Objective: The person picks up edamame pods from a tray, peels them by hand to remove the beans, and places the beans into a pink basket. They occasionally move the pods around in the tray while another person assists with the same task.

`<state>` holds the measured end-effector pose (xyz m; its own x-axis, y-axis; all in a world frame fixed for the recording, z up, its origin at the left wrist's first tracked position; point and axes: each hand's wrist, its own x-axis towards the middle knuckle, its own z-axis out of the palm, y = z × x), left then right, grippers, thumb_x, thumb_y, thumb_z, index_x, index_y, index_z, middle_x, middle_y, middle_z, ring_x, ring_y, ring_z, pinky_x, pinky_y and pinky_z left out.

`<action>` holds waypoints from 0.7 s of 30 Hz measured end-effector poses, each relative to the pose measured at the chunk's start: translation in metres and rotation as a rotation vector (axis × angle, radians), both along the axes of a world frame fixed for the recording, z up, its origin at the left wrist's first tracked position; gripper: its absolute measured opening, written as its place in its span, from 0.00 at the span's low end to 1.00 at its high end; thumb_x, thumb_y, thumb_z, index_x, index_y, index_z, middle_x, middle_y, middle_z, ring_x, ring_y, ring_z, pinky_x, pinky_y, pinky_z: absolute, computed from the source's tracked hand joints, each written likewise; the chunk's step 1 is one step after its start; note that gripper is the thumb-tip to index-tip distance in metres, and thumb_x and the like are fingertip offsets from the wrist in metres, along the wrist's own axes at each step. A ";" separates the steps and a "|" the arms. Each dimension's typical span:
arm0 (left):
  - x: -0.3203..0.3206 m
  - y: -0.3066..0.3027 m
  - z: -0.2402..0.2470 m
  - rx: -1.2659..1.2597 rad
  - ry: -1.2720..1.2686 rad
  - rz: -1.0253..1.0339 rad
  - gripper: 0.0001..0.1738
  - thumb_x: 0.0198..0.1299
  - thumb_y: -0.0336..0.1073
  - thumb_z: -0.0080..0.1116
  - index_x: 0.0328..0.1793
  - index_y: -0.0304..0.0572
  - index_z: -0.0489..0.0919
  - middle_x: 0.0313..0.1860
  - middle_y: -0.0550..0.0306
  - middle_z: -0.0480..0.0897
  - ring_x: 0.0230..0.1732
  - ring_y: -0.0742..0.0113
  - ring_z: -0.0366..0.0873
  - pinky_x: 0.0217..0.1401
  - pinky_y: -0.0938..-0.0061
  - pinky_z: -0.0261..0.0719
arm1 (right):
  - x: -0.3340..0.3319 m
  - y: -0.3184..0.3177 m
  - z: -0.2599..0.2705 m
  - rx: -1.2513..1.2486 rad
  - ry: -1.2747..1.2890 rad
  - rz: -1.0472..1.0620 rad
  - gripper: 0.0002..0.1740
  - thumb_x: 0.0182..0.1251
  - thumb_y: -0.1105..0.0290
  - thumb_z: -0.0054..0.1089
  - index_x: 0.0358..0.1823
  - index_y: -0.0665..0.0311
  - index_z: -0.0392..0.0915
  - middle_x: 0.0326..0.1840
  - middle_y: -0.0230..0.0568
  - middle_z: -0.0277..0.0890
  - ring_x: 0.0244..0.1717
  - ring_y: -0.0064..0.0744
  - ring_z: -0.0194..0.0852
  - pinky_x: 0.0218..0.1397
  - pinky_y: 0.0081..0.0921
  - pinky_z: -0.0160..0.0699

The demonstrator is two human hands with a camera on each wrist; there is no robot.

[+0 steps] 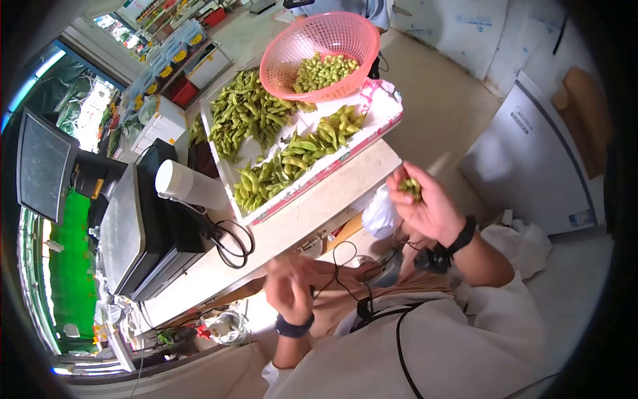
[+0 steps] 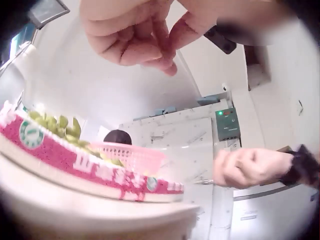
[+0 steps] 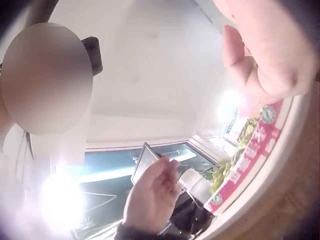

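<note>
My right hand (image 1: 430,205), palm up in front of the tray's right corner, holds a small clump of green edamame (image 1: 411,189) in its curled fingers. Blurred in the head view, my left hand (image 1: 290,287) hovers before the counter edge, with nothing visible in it. Its fingers bend loosely toward the thumb in the left wrist view (image 2: 137,42). A shallow white-lined box (image 1: 299,193) with pink printed sides bears edamame pods, a darker heap (image 1: 249,110) behind and a yellower row (image 1: 292,159) in front. On its back corner sits a pink colander (image 1: 279,56) with shelled beans (image 1: 325,72).
Left of the box stand a white cylinder (image 1: 189,185), black cables (image 1: 232,246) and a black machine with a grey top (image 1: 123,219). A monitor (image 1: 43,166) is further left. A grey fridge (image 1: 538,156) stands at right. Another person (image 1: 345,8) is behind the colander.
</note>
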<state>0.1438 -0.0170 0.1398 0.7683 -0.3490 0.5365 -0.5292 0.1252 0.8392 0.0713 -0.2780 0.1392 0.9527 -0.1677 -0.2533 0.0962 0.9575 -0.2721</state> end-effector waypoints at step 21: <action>-0.060 0.071 -0.070 -0.116 0.549 -0.007 0.07 0.65 0.28 0.49 0.45 0.31 0.75 0.35 0.49 0.83 0.35 0.68 0.78 0.42 0.76 0.75 | 0.237 -0.121 0.134 -0.972 0.214 -0.272 0.30 0.67 0.45 0.48 0.51 0.68 0.70 0.42 0.41 0.71 0.39 0.32 0.72 0.42 0.25 0.74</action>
